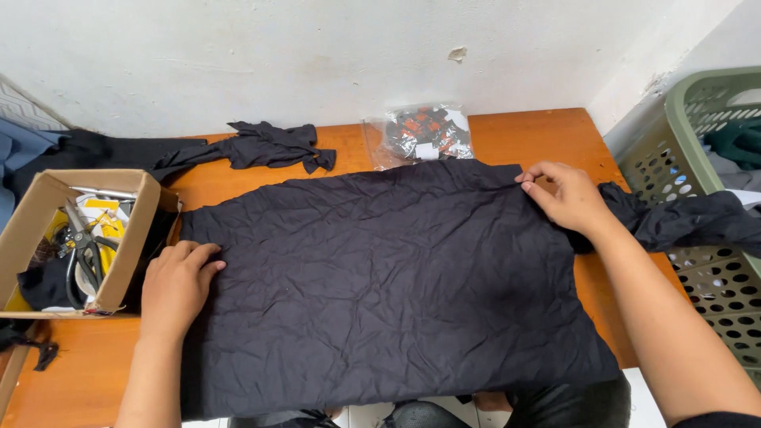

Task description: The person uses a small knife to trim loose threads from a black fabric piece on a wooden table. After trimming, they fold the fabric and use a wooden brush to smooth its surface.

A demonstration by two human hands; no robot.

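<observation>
- While the wrinkled black cloth sheet (388,285) is lying spread across the orange wooden table (539,131), my left hand (176,287) is pressing flat on its left edge.
- My right hand (564,194) is pinching its far right corner, just beside the green plastic laundry basket (697,158).

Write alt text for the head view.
Two bare hands flatten a wrinkled black cloth on an orange wooden table: left hand on its left edge, right hand pinching its far right corner. A cardboard box of tools sits left.
</observation>
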